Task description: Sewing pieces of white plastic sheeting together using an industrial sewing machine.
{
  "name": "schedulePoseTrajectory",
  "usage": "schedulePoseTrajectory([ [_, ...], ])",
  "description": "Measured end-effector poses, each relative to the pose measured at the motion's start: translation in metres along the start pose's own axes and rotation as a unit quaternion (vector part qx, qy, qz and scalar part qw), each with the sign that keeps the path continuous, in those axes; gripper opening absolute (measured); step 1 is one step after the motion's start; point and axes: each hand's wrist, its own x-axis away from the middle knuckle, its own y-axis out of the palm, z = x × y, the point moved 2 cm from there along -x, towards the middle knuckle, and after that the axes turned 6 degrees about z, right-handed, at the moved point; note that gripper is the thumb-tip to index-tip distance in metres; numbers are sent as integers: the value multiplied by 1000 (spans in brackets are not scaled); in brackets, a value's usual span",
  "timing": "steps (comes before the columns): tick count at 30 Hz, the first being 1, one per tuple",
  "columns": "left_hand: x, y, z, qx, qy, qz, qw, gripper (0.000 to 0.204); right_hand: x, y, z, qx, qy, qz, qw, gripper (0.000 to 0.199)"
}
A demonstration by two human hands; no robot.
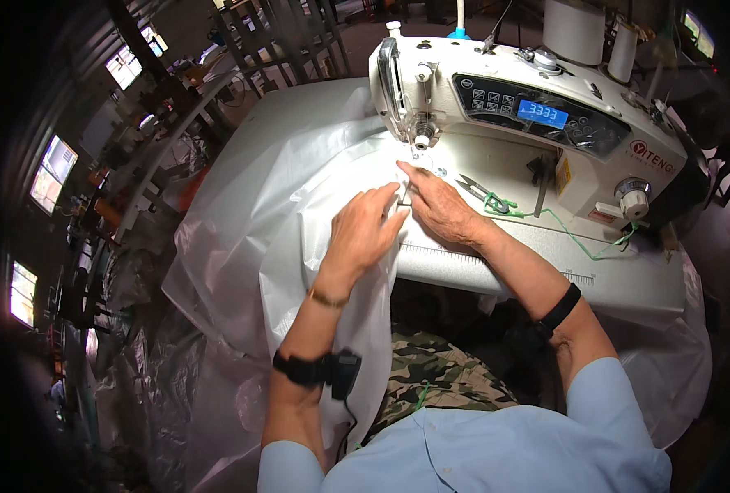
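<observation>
A thin, white, slightly see-through plastic-like sheet lies in folds under the head of a white sewing machine and hangs over the table's front edge. My left hand is closed on the sheet's right edge, thumb and fingers pinching it. Close beside it, my right hand holds the same edge, its index finger stretched toward the needle area. A small dark sliver shows between the hands; I cannot make out what it is. Bright lamplight washes out the sheet below the needle.
Thread snips lie right of my right hand, tied by a green cord to the machine's side. A ruler scale runs along the table's front. White thread cones stand behind the machine. More crumpled clear sheeting lies at left.
</observation>
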Motion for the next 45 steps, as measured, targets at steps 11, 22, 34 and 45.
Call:
schedulePoseTrajectory([
  [11, 78, -34, -114, -91, -46, 41, 994, 41, 89, 23, -84, 99, -80, 123, 984, 20],
  [22, 58, -31, -122, -69, -12, -23, 997, 48, 168, 198, -73, -135, 364, -161, 907, 68],
  [34, 59, -42, -137, 56, -40, -61, 996, 57, 209, 21, -104, -550, 308, -274, 727, 53],
  [45, 127, -30, -53, -52, -9, -42, 998, 89, 212, 16, -96, 162, -67, 147, 974, 34],
])
